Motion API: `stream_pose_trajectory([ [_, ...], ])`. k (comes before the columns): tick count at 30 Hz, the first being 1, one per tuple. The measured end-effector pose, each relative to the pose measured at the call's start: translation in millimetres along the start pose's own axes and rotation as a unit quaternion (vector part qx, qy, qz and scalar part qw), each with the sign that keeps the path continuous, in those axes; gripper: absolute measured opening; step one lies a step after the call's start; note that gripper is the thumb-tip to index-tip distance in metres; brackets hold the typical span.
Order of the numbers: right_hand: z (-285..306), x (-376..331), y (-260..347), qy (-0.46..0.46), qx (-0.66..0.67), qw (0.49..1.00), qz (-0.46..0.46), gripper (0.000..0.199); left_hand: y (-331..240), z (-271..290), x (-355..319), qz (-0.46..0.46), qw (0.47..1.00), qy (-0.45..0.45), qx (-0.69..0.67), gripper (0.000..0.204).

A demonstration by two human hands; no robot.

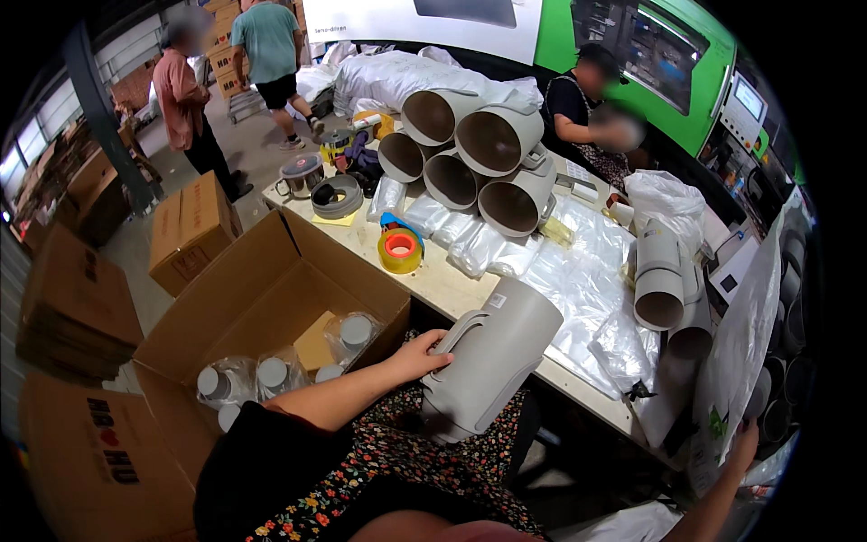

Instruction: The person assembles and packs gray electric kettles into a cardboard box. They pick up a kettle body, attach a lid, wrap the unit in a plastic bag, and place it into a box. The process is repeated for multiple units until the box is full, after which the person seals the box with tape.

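Note:
My left hand [418,358] is closed round the handle of a grey plastic jug [506,352], which lies tilted across my lap in front of the table edge. A small white label sits on the jug near its upper end. At the far right, my right hand [744,444] is beside a large clear plastic bag [736,352] and a stack of grey tubular jugs [775,420]. Its fingers are partly hidden there, so whether they grip anything is unclear.
An open carton [271,271] with bagged grey pieces stands left. On the table [361,248] are several stacked jugs [498,140], clear plastic bags [578,271], a tape dispenser [400,250] and two more jugs [659,275]. A co-worker [578,113] sits across; two people stand behind.

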State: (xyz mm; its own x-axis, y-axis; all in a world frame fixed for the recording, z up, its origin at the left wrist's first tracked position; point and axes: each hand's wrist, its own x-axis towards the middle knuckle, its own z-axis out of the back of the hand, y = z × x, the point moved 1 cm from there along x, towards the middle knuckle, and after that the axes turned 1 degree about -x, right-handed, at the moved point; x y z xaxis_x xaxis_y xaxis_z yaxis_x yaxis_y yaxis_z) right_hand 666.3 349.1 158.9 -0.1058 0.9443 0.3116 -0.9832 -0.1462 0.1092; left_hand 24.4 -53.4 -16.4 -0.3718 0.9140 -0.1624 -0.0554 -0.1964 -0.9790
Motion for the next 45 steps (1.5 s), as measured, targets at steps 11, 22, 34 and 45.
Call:
stream_pose_trajectory([
  [11,51.3,-29.7,212.4,0.092,-0.168,0.98,0.049,0.046,-18.5,-6.3,10.0,-0.021,0.998,-0.009,0.06,0.051],
  [22,-59.0,-140.6,83.3,-0.042,0.101,0.994,-0.022,0.04,-7.1,-4.3,12.3,-0.004,1.0,0.019,0.025,0.05],
  [34,31.4,-175.0,166.4,-0.098,0.057,0.992,0.058,0.02,-7.0,-12.7,30.9,0.013,0.998,0.056,-0.033,0.035],
  [45,97.3,32.8,103.4,-0.247,-0.29,0.922,0.072,0.018,-9.7,-11.6,28.8,0.054,0.998,0.001,0.027,0.038],
])
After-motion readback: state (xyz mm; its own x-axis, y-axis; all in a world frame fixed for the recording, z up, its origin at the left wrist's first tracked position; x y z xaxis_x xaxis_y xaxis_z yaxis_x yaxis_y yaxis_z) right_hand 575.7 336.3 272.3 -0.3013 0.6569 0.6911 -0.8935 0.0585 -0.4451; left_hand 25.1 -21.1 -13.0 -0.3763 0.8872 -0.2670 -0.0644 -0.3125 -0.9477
